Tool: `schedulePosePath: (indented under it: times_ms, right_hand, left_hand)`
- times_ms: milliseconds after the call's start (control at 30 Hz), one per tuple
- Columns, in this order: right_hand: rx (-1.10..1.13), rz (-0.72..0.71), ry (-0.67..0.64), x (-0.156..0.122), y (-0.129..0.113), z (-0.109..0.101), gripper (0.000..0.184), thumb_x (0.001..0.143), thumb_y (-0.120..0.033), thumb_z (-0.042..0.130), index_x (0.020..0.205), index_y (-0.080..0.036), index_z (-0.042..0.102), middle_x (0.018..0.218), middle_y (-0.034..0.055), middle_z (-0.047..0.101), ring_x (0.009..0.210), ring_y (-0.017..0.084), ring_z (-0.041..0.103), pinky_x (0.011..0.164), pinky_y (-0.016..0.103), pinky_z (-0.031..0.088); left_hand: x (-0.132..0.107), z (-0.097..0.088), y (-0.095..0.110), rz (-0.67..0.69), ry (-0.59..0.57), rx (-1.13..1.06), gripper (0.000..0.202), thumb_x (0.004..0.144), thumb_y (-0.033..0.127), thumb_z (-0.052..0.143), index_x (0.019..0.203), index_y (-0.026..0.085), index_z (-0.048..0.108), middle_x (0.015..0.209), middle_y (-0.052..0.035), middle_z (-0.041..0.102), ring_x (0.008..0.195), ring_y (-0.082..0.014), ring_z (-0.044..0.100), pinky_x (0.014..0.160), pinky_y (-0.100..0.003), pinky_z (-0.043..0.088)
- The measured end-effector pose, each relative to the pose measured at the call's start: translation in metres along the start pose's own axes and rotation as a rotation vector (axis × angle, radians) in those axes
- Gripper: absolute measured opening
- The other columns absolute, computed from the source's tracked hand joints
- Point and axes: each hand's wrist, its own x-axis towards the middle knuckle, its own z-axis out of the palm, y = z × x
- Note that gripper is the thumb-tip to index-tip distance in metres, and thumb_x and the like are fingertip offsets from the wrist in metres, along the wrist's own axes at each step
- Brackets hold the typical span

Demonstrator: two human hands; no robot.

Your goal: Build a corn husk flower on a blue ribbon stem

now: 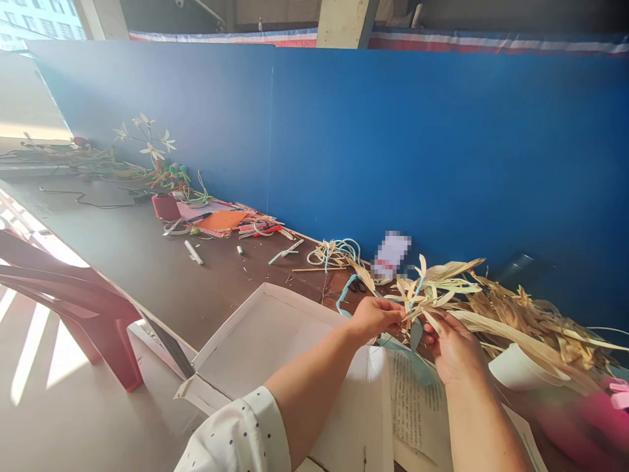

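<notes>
A pale corn husk flower (421, 292), with light-blue tape around its stem, is held up in front of me. My left hand (376, 319) is closed and pinches it low at the stem from the left. Close by on the other side, my right hand (455, 345) is also closed, its fingertips at the base of the husk petals. A blue-green strip (415, 335) hangs between the hands, and its lower end is blurred. Another length of blue tape (345, 296) curls on the table behind my left hand. Dry corn husks (525, 308) are heaped to the right.
A white box lid (295, 321) and printed paper (417, 410) lie beneath my arms. A white cup (525, 368) stands right. Further left are coiled cord (346, 249), orange paper (223, 219) and a red thread spool (166, 207). A blue panel (393, 144) borders the table; a red chair (98, 314) stands left.
</notes>
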Motion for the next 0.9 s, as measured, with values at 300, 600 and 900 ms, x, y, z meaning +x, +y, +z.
schedulePosePath:
  times_ms: [300, 600, 900]
  right_hand:
    - [0.003, 0.004, -0.045, 0.002, 0.001, 0.0, 0.043, 0.031, -0.032, 0.087, 0.067, -0.016, 0.071, 0.053, -0.0029, 0.052, 0.049, 0.004, 0.034, 0.039, 0.016, 0.026]
    - [-0.037, -0.04, -0.054, 0.008, 0.008, -0.004, 0.04, 0.034, -0.032, 0.086, 0.068, -0.017, 0.07, 0.053, -0.0033, 0.052, 0.048, 0.006, 0.037, 0.038, 0.018, 0.026]
    - [-0.037, -0.031, -0.025, 0.005, 0.009, -0.003, 0.042, 0.034, -0.036, 0.087, 0.069, -0.018, 0.07, 0.05, -0.0049, 0.048, 0.047, 0.006, 0.038, 0.039, 0.017, 0.03]
  left_hand:
    - [-0.001, 0.001, 0.001, -0.031, -0.013, -0.02, 0.047, 0.045, 0.042, 0.084, 0.074, 0.007, 0.069, 0.064, -0.003, 0.063, 0.057, -0.0084, 0.057, 0.065, -0.025, 0.048]
    - [-0.003, 0.002, 0.004, -0.044, -0.01, -0.039, 0.047, 0.043, 0.041, 0.085, 0.071, 0.008, 0.068, 0.063, -0.002, 0.062, 0.057, -0.0091, 0.057, 0.068, -0.027, 0.049]
    - [-0.004, 0.002, 0.005, -0.032, -0.008, -0.034, 0.046, 0.045, 0.041, 0.085, 0.073, 0.008, 0.069, 0.065, -0.0024, 0.062, 0.058, -0.0083, 0.056, 0.068, -0.026, 0.049]
